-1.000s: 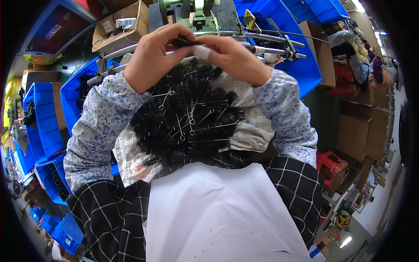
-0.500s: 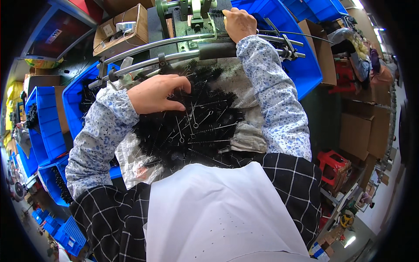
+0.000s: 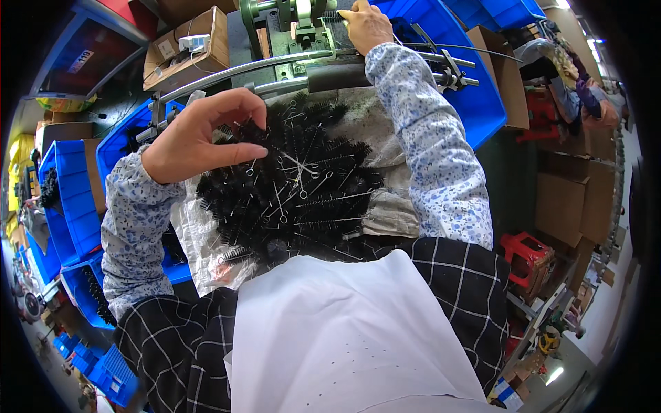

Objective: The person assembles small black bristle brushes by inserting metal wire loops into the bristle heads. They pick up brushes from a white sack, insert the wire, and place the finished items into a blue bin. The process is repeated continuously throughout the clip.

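A pile of black wire brushes (image 3: pixel 323 148) with twisted metal stems and ring ends lies on a pale cloth in front of me. My left hand (image 3: pixel 206 134) hovers over the left side of this pile. Its thumb and fingers curve apart, with only bristles of the pile visible behind the gap. Beyond the pile, at a green-grey metal machine (image 3: pixel 304 31), my right hand (image 3: pixel 370 27) is closed, thumb forward, on one end of a small black brush (image 3: pixel 331 16). The brush's other end reaches toward the machine's jaw, and the palm hides part of it.
Metal rails (image 3: pixel 227 81) cross in front of the machine. A blue bin (image 3: pixel 475 103) stands at the right and another at the left, partly behind my left arm. A cardboard box (image 3: pixel 189 51) sits back left. Red stools (image 3: pixel 527 261) and another person are farther right.
My left hand has moved left and a little up, away from the middle of the pile. My right hand has shifted slightly left and up with the brush.
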`<act>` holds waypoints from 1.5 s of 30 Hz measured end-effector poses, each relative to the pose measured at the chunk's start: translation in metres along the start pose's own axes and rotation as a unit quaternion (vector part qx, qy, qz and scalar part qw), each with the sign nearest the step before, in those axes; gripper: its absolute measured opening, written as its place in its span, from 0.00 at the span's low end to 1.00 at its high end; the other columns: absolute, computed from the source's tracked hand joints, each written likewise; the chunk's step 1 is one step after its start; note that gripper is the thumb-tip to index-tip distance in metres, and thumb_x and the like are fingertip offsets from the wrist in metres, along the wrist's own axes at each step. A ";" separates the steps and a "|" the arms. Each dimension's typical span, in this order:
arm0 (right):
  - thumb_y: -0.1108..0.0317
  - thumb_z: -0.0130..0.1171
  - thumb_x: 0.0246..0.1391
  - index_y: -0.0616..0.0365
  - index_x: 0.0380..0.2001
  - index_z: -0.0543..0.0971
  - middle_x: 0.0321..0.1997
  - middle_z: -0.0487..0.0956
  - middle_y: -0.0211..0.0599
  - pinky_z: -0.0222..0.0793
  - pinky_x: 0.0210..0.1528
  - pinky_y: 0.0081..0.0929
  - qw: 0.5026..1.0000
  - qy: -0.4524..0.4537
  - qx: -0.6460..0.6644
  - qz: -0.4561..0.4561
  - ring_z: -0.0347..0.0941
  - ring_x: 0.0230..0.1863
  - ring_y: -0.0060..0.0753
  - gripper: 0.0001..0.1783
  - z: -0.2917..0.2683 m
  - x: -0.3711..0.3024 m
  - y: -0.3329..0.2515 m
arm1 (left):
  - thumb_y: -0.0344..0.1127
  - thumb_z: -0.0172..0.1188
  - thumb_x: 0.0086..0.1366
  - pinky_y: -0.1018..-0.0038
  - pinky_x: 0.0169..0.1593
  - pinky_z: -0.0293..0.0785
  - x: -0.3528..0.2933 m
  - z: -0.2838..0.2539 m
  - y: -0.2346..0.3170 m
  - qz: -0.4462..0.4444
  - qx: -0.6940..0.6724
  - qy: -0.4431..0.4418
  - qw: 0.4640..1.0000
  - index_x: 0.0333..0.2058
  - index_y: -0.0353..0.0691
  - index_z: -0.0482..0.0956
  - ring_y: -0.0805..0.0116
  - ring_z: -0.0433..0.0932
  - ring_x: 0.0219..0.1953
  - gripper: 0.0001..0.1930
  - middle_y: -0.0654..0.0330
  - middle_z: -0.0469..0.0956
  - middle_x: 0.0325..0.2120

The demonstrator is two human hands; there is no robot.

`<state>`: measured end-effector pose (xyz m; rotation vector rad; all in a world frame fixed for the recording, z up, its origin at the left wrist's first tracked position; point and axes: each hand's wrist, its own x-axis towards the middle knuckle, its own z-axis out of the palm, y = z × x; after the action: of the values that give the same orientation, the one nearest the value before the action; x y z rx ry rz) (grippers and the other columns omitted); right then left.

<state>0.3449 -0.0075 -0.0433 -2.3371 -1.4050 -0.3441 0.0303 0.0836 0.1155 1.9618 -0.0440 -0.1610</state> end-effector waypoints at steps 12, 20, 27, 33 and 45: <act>0.60 0.55 0.45 0.54 0.45 0.78 0.41 0.78 0.40 0.67 0.47 0.43 0.997 0.042 -0.033 0.061 0.72 0.48 0.44 0.22 0.001 -0.017 -0.002 | 0.24 0.65 0.54 0.74 0.54 0.65 0.000 -0.003 0.003 -0.009 0.024 0.014 1.000 0.43 0.36 0.70 0.73 0.69 0.44 0.19 0.63 0.68 0.38; 0.62 0.55 0.44 0.55 0.32 0.79 0.35 0.79 0.37 0.67 0.41 0.45 0.997 0.026 -0.021 0.069 0.75 0.42 0.42 0.12 0.001 -0.003 -0.060 | 0.30 0.65 0.56 0.77 0.49 0.69 0.004 -0.006 0.005 0.028 0.039 0.043 0.998 0.42 0.38 0.72 0.77 0.70 0.41 0.16 0.65 0.71 0.38; 0.60 0.54 0.45 0.51 0.30 0.78 0.33 0.80 0.34 0.62 0.41 0.45 0.996 0.036 -0.053 0.055 0.75 0.42 0.39 0.11 -0.003 -0.003 -0.065 | 0.22 0.59 0.57 0.74 0.54 0.65 0.009 -0.010 0.007 0.015 0.004 0.039 0.999 0.43 0.37 0.70 0.73 0.68 0.44 0.15 0.62 0.68 0.39; 0.58 0.56 0.45 0.50 0.40 0.80 0.37 0.80 0.36 0.66 0.44 0.43 0.996 0.009 -0.063 0.059 0.74 0.44 0.40 0.18 -0.006 -0.012 -0.012 | 0.20 0.56 0.58 0.75 0.55 0.65 -0.005 -0.016 -0.004 0.016 0.000 0.097 0.995 0.43 0.37 0.70 0.76 0.68 0.45 0.14 0.64 0.68 0.39; 0.58 0.53 0.51 0.48 0.31 0.82 0.32 0.80 0.38 0.72 0.42 0.41 0.993 -0.002 -0.115 0.004 0.77 0.38 0.42 0.11 -0.031 0.005 0.068 | 0.26 0.58 0.58 0.81 0.41 0.71 0.016 -0.008 -0.017 0.050 0.052 0.100 0.992 0.42 0.38 0.72 0.81 0.73 0.33 0.13 0.67 0.73 0.36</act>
<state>0.4076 -0.0460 -0.0274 -2.5267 -1.4239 -0.5241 0.0468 0.0958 0.1016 2.0646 -0.0200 0.1070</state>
